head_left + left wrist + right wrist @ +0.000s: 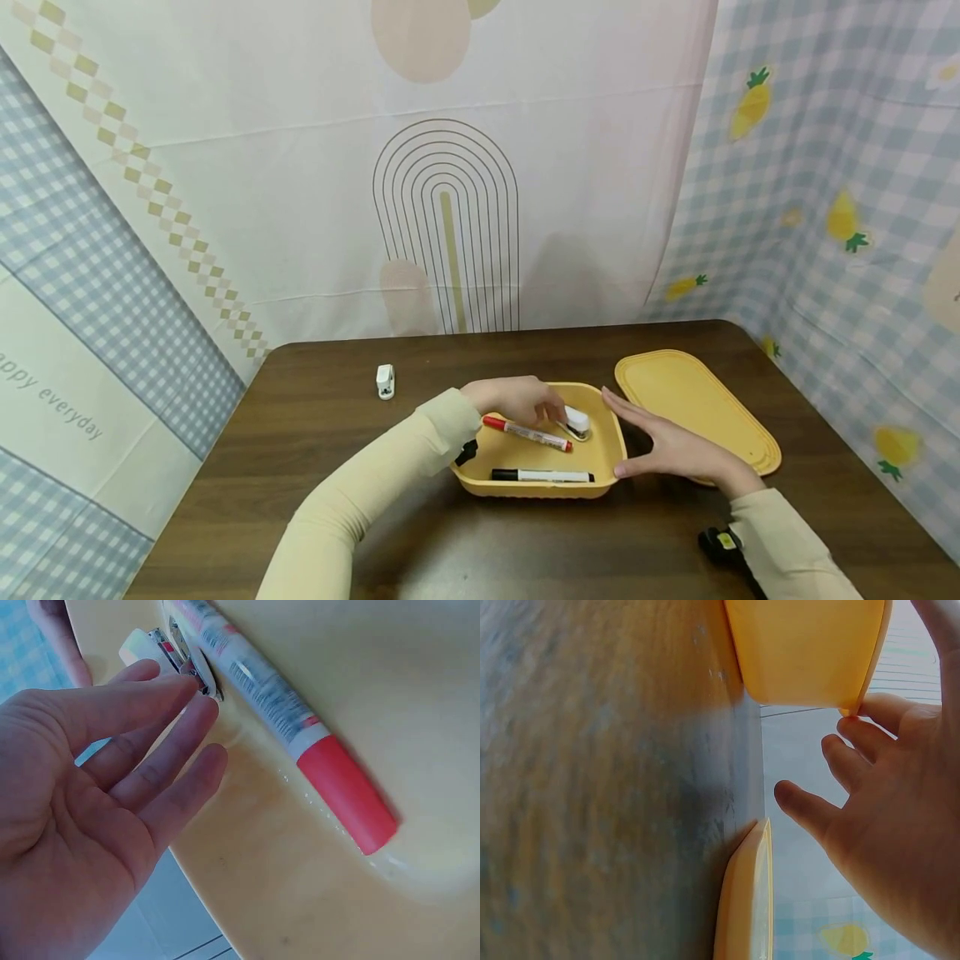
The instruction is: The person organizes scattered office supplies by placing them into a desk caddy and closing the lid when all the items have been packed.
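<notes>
A yellow bin [540,490] stands on the table, holding a red-capped marker [527,433], a black-capped marker [542,476] and a small white stapler [577,422]. My left hand [517,398] reaches in over the far side, its fingertips at the stapler's near end. In the left wrist view those fingers are loosely bent and overlap the stapler [142,646]; contact is hard to tell. The red cap [349,795] lies beside them. My right hand [667,437] spreads thumb and fingers along the right rim; fingertips touch it in the right wrist view.
A yellow lid [697,408] lies on the right of the brown table [315,467], under or close to the right hand. Another small white stapler [386,381] stands at the back left. Patterned cloth [600,167] hangs right behind the table.
</notes>
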`<control>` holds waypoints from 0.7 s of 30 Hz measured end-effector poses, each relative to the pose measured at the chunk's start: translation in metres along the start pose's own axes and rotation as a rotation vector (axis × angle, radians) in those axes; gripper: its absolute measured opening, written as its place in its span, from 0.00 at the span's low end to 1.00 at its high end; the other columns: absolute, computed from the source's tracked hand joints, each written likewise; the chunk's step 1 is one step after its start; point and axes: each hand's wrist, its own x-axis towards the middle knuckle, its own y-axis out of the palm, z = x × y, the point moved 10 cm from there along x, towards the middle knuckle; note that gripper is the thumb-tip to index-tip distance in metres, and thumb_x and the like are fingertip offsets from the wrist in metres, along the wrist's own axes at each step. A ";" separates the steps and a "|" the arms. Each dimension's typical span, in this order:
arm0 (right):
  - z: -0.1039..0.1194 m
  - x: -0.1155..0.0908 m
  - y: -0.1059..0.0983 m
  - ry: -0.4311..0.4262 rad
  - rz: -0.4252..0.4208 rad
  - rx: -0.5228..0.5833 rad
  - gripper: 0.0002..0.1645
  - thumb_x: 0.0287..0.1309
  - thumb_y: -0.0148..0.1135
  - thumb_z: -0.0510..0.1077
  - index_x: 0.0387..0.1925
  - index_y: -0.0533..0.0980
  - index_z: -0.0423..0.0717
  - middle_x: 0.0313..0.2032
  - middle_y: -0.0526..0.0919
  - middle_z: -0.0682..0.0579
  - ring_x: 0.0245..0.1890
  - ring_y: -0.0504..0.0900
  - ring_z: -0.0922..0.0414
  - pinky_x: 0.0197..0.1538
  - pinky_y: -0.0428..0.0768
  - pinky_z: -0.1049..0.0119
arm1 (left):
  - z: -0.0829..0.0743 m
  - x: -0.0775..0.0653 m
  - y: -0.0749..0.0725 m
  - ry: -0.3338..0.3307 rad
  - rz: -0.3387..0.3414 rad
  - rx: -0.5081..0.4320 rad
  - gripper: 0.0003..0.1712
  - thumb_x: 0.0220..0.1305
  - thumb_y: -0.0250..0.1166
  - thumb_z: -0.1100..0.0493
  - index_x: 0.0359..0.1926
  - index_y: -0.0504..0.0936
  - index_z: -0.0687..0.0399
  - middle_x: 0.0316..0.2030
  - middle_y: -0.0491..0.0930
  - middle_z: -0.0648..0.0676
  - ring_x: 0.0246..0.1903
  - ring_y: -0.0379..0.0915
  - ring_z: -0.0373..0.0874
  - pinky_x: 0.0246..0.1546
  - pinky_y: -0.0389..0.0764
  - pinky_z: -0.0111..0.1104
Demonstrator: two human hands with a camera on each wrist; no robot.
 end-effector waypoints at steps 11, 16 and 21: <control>0.001 0.000 -0.001 -0.003 -0.002 -0.013 0.64 0.53 0.77 0.54 0.81 0.46 0.57 0.80 0.43 0.47 0.76 0.43 0.40 0.68 0.54 0.31 | 0.003 -0.010 -0.020 -0.014 -0.046 -0.078 0.24 0.66 0.58 0.73 0.60 0.81 0.53 0.53 0.83 0.51 0.48 0.79 0.39 0.49 0.76 0.25; 0.001 0.000 -0.001 0.001 0.004 -0.008 0.64 0.54 0.77 0.54 0.81 0.45 0.57 0.80 0.42 0.46 0.76 0.43 0.41 0.68 0.53 0.31 | -0.001 -0.016 -0.037 0.020 -0.087 -0.045 0.25 0.66 0.56 0.74 0.61 0.81 0.56 0.55 0.83 0.54 0.46 0.79 0.37 0.48 0.77 0.25; 0.001 0.000 -0.001 0.002 0.005 -0.005 0.64 0.54 0.76 0.55 0.81 0.46 0.59 0.80 0.42 0.47 0.76 0.43 0.40 0.68 0.53 0.31 | -0.003 -0.025 -0.059 0.025 -0.144 -0.050 0.22 0.68 0.59 0.70 0.61 0.81 0.56 0.55 0.82 0.56 0.50 0.79 0.40 0.50 0.77 0.27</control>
